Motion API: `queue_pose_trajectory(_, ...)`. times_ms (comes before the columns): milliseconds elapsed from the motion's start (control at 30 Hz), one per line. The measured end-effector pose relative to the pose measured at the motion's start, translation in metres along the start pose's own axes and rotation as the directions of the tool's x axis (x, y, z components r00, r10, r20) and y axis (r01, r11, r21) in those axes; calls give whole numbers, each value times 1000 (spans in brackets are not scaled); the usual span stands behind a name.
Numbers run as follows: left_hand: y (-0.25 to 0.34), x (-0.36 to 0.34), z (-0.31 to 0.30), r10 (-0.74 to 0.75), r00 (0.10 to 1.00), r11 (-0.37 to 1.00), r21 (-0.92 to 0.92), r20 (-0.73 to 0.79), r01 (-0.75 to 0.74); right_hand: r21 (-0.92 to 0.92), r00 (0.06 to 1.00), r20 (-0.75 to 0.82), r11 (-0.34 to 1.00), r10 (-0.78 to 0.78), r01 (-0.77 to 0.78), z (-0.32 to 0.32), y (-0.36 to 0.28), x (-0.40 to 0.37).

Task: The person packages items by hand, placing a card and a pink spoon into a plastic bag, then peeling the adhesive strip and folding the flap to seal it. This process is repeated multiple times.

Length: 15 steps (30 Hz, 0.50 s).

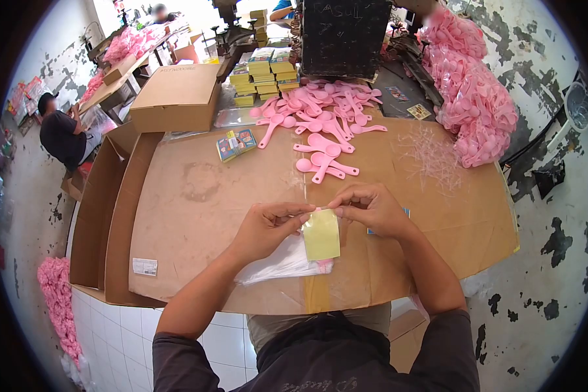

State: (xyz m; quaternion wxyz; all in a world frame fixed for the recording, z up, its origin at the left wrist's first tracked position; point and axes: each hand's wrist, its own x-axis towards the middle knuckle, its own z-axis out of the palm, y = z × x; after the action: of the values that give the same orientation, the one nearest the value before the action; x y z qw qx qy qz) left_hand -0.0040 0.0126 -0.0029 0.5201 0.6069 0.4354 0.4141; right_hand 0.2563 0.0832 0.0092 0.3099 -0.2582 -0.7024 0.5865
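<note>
My left fingers (291,209) and right fingers (350,213) pinch the packet (322,238) shut-tipped at its top edge, likely for tautness; bags (277,264) lie near, handy.

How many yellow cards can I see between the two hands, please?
1: the yellow card is between the left hand and the right hand. Others may be hidden behind it.

Card (322,236), frame centre: pale yellow. Spoons (333,150), upper centre: solid pink. Desk (189,242): cardboard brown (darker ring-shaped stain (201,181) at left). Plastic bags (281,261), lower centre: whitish. Wall (536,42), upper right: white, blotched grey. Floor (111,333), lower left: white tile squares. Sleeves (183,362): dark grey.
</note>
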Motion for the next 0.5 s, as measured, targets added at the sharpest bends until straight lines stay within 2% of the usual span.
queue_pose_trajectory(133,4,0,1,-7,1000,999,-39,1,7,-35,1000,-13,999,4,-4,-1,7,0)
queue_pose_trajectory(233,4,0,0,1,1000,999,-50,-18,-2,61,997,-59,997,58,-54,5,13,1)
queue_pose_trajectory(333,4,0,-2,17,999,998,-59,-43,-19,66,996,-76,997,-34,39,10,4,1)
queue_pose_trajectory(433,2,0,-6,34,998,998,-52,-49,-36,16,989,108,995,101,-103,10,-5,-3)
queue_pose_trajectory(500,5,-1,-8,43,998,998,-50,-53,-46,1,986,137,996,91,-92,6,6,-1)
